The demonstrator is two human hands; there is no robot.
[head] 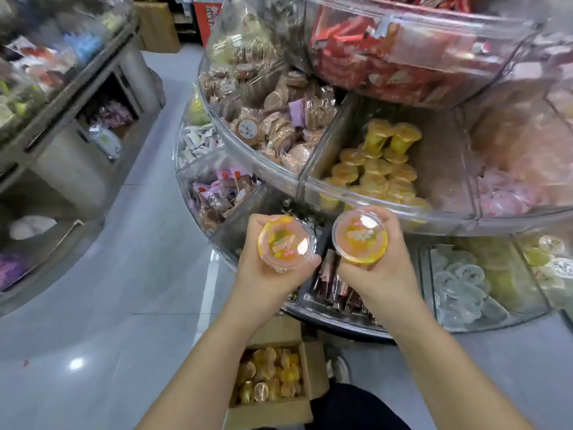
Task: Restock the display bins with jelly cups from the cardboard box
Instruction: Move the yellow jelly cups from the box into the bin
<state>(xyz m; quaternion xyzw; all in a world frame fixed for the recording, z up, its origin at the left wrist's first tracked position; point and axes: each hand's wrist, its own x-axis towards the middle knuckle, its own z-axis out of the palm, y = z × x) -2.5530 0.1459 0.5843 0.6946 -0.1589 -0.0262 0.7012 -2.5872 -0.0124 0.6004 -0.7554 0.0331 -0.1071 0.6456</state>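
Glossy grey tiled floor (117, 274) mirrors a ceiling light between grey shelving (71, 119) and a tiered clear stand (387, 218).

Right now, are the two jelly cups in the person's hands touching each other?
Apart. The head view shows a plain gap between the left cup and the right cup, with dark bin contents visible through it.

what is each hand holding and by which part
Left hand grips a clear-lidded orange jelly cup around its body below the lid; right hand grips a second one likewise.

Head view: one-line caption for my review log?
Each hand, left and right, holds a jelly cup before the yellow-cup bin.
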